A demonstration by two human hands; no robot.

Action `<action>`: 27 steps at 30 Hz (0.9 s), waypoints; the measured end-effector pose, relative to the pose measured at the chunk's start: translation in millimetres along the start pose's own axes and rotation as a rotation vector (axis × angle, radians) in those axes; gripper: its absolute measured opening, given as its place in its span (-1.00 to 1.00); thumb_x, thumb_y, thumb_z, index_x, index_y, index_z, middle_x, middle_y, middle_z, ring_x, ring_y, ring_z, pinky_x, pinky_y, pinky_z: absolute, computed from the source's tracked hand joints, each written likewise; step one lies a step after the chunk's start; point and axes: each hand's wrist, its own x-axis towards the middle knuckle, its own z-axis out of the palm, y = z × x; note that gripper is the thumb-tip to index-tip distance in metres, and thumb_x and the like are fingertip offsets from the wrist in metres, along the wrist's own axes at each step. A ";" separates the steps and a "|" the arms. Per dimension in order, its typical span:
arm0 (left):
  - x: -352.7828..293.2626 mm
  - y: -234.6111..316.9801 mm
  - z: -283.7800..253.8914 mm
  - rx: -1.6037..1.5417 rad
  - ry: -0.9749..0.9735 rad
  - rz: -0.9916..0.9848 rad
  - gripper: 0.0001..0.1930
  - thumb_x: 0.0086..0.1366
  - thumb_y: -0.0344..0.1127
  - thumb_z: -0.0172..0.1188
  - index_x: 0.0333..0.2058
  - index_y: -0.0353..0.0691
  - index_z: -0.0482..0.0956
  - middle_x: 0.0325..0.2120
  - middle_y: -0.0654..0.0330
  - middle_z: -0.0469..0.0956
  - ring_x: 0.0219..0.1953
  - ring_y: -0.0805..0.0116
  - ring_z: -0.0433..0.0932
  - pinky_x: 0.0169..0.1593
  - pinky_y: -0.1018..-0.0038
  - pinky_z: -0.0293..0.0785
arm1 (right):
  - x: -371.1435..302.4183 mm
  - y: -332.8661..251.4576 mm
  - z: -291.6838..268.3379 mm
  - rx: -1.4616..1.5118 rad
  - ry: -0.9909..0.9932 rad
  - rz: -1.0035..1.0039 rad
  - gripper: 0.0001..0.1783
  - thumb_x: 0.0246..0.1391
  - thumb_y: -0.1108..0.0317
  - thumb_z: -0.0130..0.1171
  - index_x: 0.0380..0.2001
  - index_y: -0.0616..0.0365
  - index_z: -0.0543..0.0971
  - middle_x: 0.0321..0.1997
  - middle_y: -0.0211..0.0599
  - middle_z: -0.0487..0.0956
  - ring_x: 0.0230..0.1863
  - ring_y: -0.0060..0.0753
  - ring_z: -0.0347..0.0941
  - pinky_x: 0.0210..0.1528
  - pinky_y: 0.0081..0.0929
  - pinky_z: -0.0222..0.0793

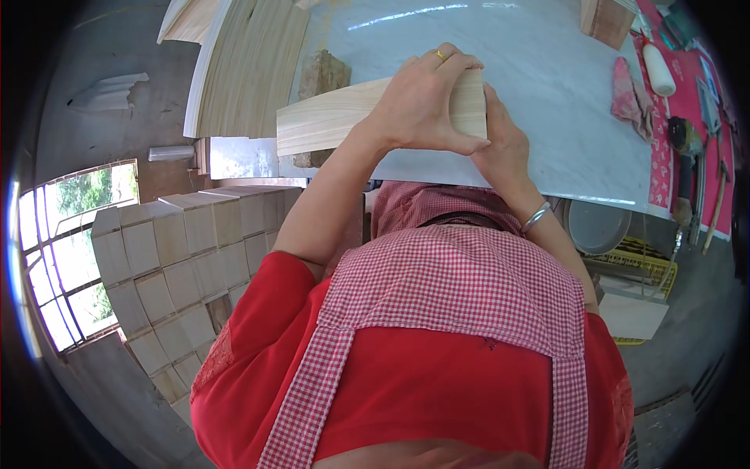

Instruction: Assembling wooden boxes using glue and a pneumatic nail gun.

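A long pale wooden piece (pixel 336 117) lies crosswise over the white-covered table, its left part above a rough brown block (pixel 324 74) that shows on both sides of it. I cannot tell whether the piece is one board or a box. My left hand (pixel 418 98), with a gold ring, grips it near the right end, thumb at the near corner and fingers over the far edge. Against that right end is my right hand (pixel 504 141), a silver bangle on its wrist; its fingers are partly hidden behind the wood.
Stacked pale boards (pixel 254 70) stand at the table's far left. Many wooden boxes (pixel 187 234) are piled to my left. At the right lie a pink cloth (pixel 631 98), a white bottle (pixel 658 70) and hand tools (pixel 686 156). A wooden block (pixel 608 22) sits at the far right.
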 end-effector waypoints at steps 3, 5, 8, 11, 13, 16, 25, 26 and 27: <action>-0.2 -1.0 1.1 0.010 -0.006 -0.002 -0.20 -0.32 -0.08 0.49 -0.03 -0.30 0.48 -0.17 0.00 0.48 -0.16 -0.02 0.52 -0.08 0.22 0.47 | 0.0 -0.2 0.1 -0.005 -0.002 0.004 -0.05 -0.17 0.39 0.35 0.33 0.15 0.17 -0.09 -0.17 0.52 -0.31 -0.06 0.57 -0.40 -0.21 0.50; -1.1 -1.7 2.4 0.017 -0.020 -0.014 -0.20 -0.32 -0.07 0.49 -0.03 -0.30 0.47 -0.16 0.00 0.48 -0.16 -0.02 0.52 -0.07 0.21 0.47 | 0.0 -0.3 0.0 -0.020 -0.019 0.014 -0.04 -0.18 0.40 0.36 0.33 0.15 0.16 -0.09 -0.17 0.52 -0.31 -0.06 0.57 -0.40 -0.21 0.50; -0.8 -0.9 2.9 0.019 -0.030 -0.020 -0.19 -0.32 -0.07 0.49 -0.03 -0.30 0.47 -0.16 0.00 0.48 -0.16 -0.02 0.51 -0.07 0.21 0.47 | -0.7 -0.7 -1.0 -0.024 -0.023 0.018 -0.04 -0.19 0.40 0.36 0.33 0.15 0.16 -0.09 -0.17 0.52 -0.30 -0.06 0.57 -0.39 -0.21 0.51; -0.3 -1.0 2.3 0.014 -0.035 -0.029 -0.19 -0.32 -0.06 0.49 -0.02 -0.29 0.47 -0.16 0.01 0.48 -0.15 -0.02 0.51 -0.06 0.21 0.46 | 0.7 -2.0 -2.1 -0.026 -0.024 0.013 -0.04 -0.19 0.41 0.36 0.33 0.15 0.16 -0.10 -0.16 0.53 -0.30 -0.05 0.57 -0.39 -0.21 0.51; -0.5 -0.3 1.9 0.008 -0.038 -0.039 -0.18 -0.32 -0.06 0.49 -0.01 -0.29 0.47 -0.16 0.01 0.47 -0.14 -0.02 0.51 -0.05 0.21 0.46 | 1.7 -2.6 -2.3 -0.029 -0.032 0.016 -0.04 -0.19 0.41 0.36 0.32 0.15 0.17 -0.10 -0.16 0.53 -0.30 -0.05 0.58 -0.39 -0.21 0.51; -1.3 0.8 1.6 0.011 -0.044 -0.042 -0.18 -0.32 -0.05 0.49 0.00 -0.28 0.47 -0.15 0.01 0.47 -0.13 -0.02 0.50 -0.04 0.21 0.45 | 1.6 -2.7 -2.9 -0.025 -0.029 0.017 -0.05 -0.20 0.41 0.36 0.31 0.15 0.18 -0.11 -0.15 0.54 -0.31 -0.04 0.58 -0.39 -0.20 0.51; -2.2 -0.1 1.4 0.006 -0.049 -0.049 -0.16 -0.31 -0.03 0.49 0.01 -0.27 0.47 -0.13 0.01 0.46 -0.12 -0.02 0.50 -0.02 0.21 0.44 | 1.8 -3.4 -2.3 -0.021 -0.030 0.025 -0.06 -0.20 0.41 0.36 0.31 0.15 0.18 -0.11 -0.15 0.54 -0.32 -0.05 0.58 -0.40 -0.21 0.52; -2.4 -0.5 1.7 0.006 -0.050 -0.050 -0.16 -0.31 -0.03 0.49 0.01 -0.27 0.47 -0.13 0.01 0.46 -0.12 -0.02 0.50 -0.02 0.21 0.44 | 1.8 -3.3 -2.3 -0.019 -0.031 0.025 -0.06 -0.20 0.42 0.36 0.31 0.15 0.18 -0.11 -0.15 0.54 -0.32 -0.05 0.58 -0.40 -0.21 0.52; -2.6 -0.8 2.1 0.010 -0.047 -0.043 -0.16 -0.31 -0.03 0.48 0.01 -0.27 0.47 -0.14 0.02 0.46 -0.12 -0.02 0.50 -0.02 0.21 0.44 | 1.9 -3.4 -2.5 -0.018 -0.032 0.026 -0.06 -0.20 0.42 0.36 0.31 0.15 0.18 -0.11 -0.15 0.54 -0.32 -0.05 0.58 -0.40 -0.21 0.52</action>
